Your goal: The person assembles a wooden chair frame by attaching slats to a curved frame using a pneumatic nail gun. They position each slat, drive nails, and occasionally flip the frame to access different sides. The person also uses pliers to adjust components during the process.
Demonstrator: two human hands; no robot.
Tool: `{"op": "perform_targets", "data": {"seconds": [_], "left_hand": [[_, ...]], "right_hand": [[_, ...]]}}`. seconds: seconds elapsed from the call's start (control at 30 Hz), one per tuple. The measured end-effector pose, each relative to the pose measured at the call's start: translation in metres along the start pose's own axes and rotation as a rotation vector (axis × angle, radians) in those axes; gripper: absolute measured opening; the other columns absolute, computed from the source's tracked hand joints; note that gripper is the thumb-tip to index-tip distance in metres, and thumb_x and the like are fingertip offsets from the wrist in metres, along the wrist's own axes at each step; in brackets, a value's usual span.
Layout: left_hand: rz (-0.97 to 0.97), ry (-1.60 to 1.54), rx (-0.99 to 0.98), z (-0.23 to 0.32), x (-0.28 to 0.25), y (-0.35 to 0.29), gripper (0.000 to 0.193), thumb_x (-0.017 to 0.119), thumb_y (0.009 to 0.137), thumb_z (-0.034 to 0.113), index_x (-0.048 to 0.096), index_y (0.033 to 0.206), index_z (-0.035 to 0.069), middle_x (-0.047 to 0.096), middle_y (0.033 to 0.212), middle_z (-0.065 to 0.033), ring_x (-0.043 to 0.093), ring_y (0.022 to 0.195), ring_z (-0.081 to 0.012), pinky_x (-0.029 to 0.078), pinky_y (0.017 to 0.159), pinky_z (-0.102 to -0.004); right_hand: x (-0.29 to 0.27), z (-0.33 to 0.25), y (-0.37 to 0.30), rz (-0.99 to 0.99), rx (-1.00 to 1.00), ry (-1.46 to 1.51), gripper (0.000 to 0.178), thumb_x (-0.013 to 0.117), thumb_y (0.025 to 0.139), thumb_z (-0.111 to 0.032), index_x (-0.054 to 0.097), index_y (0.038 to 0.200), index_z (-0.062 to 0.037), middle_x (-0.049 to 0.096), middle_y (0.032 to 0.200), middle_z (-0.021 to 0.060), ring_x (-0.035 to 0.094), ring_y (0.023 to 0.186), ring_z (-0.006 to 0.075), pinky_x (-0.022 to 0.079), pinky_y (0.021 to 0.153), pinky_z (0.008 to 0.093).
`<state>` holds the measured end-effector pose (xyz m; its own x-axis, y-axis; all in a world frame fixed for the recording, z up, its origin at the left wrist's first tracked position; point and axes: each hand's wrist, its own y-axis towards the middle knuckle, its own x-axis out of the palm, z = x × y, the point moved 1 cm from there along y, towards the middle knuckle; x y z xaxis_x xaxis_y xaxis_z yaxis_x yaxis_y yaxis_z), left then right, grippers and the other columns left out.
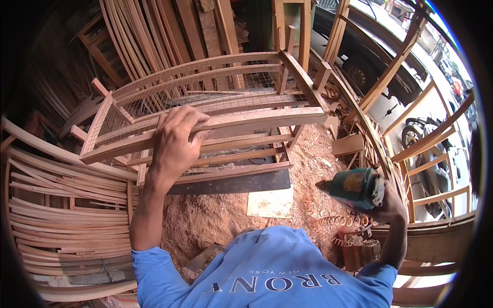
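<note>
Frame (231,123) sits raised in front of you; your left hand (176,134) grips its near rail (277,118), fingers over the top. Your right hand (391,206) grasps the green power tool (354,188), off to the right, tip apart from the wood. Holding one-handed, you could let the frame shift if pushed hard at one end. Tip could skid off that narrow rail into the mesh (154,95) or your fingers. Coiled hose (346,221) close by could snag. Shavings (197,213) lie deep underfoot, so you might slip. Strips (72,226) stack left, boards (190,28) lean behind, motorcycle (439,177) stands right.
</note>
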<state>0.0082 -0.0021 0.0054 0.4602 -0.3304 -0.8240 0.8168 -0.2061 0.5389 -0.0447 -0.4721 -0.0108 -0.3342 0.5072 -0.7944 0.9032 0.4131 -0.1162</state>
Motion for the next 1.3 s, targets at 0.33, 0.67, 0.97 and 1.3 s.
{"op": "perform_targets", "data": {"seconds": [0.33,0.67,0.97,1.3], "left_hand": [[0.147,-0.083,0.014,-0.012,-0.020,-0.027,0.048,0.086,0.074,0.030,0.075,0.116,0.010,0.071,0.117,-0.0067,0.065,0.109,-0.0204,0.040,0.099,-0.0367],[0.282,0.110,-0.093,-0.109,-0.069,-0.083,0.044,0.071,0.089,0.045,0.074,0.113,0.008,0.073,0.106,-0.0075,0.066,0.102,-0.0243,0.042,0.097,-0.0408],[0.206,-0.008,0.125,-0.067,-0.020,-0.036,0.043,0.077,0.082,0.051,0.075,0.099,0.012,0.067,0.095,-0.0024,0.063,0.096,-0.0213,0.043,0.089,-0.0393],[0.182,0.096,0.027,-0.051,-0.008,-0.031,0.026,0.083,0.080,0.035,0.075,0.095,0.016,0.066,0.094,0.0021,0.062,0.093,-0.0189,0.042,0.083,-0.0375]], "right_hand": [[-0.048,-0.090,0.060,-0.506,-0.285,-0.425,0.033,0.081,0.072,-0.023,0.071,0.099,-0.0062,0.070,0.071,0.0129,0.069,0.063,0.0324,0.057,0.067,0.0407],[-0.055,-0.245,0.128,-0.114,-0.131,-0.143,0.041,0.089,0.075,-0.019,0.070,0.107,-0.0015,0.074,0.085,0.0101,0.071,0.070,0.0165,0.055,0.063,0.0312],[-0.068,-0.296,0.185,-0.056,-0.213,-0.299,0.032,0.086,0.078,-0.016,0.068,0.097,0.0018,0.068,0.069,0.0056,0.062,0.052,0.0097,0.049,0.047,0.0257],[-0.067,-0.286,0.226,-0.203,-0.029,-0.425,0.034,0.087,0.076,-0.020,0.069,0.094,0.0024,0.070,0.073,0.0088,0.063,0.051,0.0126,0.051,0.048,0.0278]]}}
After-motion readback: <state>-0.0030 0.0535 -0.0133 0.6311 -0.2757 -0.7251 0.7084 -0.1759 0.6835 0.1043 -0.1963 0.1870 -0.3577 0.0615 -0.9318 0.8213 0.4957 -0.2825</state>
